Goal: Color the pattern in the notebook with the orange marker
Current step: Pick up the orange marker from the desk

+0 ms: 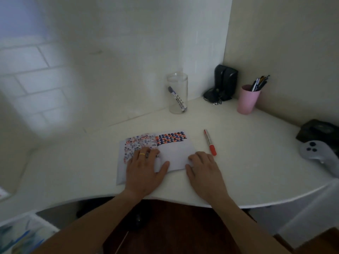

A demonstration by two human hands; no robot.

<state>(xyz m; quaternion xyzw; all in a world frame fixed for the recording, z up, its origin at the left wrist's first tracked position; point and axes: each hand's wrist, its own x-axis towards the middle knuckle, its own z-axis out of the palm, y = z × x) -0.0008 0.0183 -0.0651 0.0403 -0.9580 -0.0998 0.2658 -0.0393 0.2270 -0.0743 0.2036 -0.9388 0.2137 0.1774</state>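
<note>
I saw both hands flat, fingers spread, gripping nothing: left hand [145,169] and right hand [205,169] pressed the open notebook [176,153]. The capped orange marker [210,143] lay just beyond my right fingertips (unused); most of the page beyond them remained blank.

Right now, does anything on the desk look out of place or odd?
Nothing is spilled or damaged. One oddity: the orange marker lies capped on the desk, beside the notebook, while both hands, left and right, rest flat on the pages.
</note>
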